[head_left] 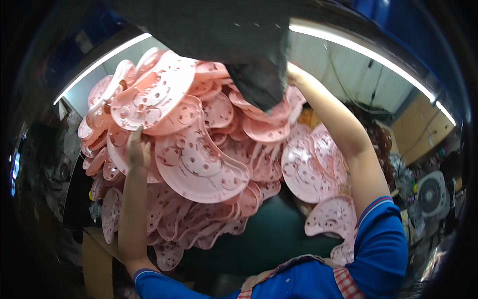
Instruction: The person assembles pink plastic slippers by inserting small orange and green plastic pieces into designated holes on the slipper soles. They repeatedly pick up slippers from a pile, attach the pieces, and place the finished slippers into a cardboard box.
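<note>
A large heap of pink, curved plastic parts [204, 172] with round holes and moulded ridges rises before me. My left hand [139, 152] is raised at the heap's left side, its fingers closed at the lower edge of a pink plastic part [154, 92]. That part leans tilted on top of the others. My right hand [295, 74] reaches up at the far right of the heap, next to a dark grey, sheet-like thing [259, 82] that hangs from the top of the view. This dark thing hides most of the right hand's fingers, so their grip does not show.
Under the heap lies a dark green surface [279, 234], with more pink parts along its right edge. A cardboard box [97, 264] stands at the lower left. Off to the right are a grey fan [432, 194] and a brown board [423, 129].
</note>
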A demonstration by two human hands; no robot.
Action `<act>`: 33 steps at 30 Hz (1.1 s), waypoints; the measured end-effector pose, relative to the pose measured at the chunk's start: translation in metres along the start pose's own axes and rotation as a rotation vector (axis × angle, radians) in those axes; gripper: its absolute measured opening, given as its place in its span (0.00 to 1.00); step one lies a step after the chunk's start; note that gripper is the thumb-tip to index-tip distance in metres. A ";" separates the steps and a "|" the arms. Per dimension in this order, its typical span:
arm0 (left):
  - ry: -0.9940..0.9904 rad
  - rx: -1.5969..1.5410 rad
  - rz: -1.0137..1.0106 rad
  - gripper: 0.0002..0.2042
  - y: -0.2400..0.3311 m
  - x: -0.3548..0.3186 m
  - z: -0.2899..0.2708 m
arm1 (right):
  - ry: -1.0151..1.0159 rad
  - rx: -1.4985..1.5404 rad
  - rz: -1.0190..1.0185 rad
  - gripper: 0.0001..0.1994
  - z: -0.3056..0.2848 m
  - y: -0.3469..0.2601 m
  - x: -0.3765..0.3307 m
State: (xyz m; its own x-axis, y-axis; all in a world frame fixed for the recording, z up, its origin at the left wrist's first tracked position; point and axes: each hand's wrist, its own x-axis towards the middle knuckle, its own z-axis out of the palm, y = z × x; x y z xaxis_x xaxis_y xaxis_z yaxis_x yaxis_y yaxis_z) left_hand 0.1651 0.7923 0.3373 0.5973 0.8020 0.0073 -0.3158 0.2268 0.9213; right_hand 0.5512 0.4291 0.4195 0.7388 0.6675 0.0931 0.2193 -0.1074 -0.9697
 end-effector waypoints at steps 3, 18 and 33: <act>-0.138 -0.179 -0.060 0.17 -0.021 0.036 -0.045 | 0.067 -0.031 0.059 0.40 -0.026 -0.011 -0.082; 0.014 0.037 -0.223 0.21 -0.017 -0.051 -0.086 | 0.477 -0.844 1.020 0.46 -0.217 0.330 -0.679; 0.706 1.101 0.636 0.27 -0.081 -0.214 0.006 | 0.804 0.123 0.472 0.15 -0.172 0.394 -0.797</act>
State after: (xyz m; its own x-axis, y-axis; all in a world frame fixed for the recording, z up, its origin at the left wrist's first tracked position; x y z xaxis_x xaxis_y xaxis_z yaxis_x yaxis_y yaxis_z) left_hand 0.0672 0.5992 0.2633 -0.0076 0.7762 0.6305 0.5249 -0.5335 0.6632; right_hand 0.1585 -0.2716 0.0021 0.9627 -0.1392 -0.2321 -0.2499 -0.1281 -0.9598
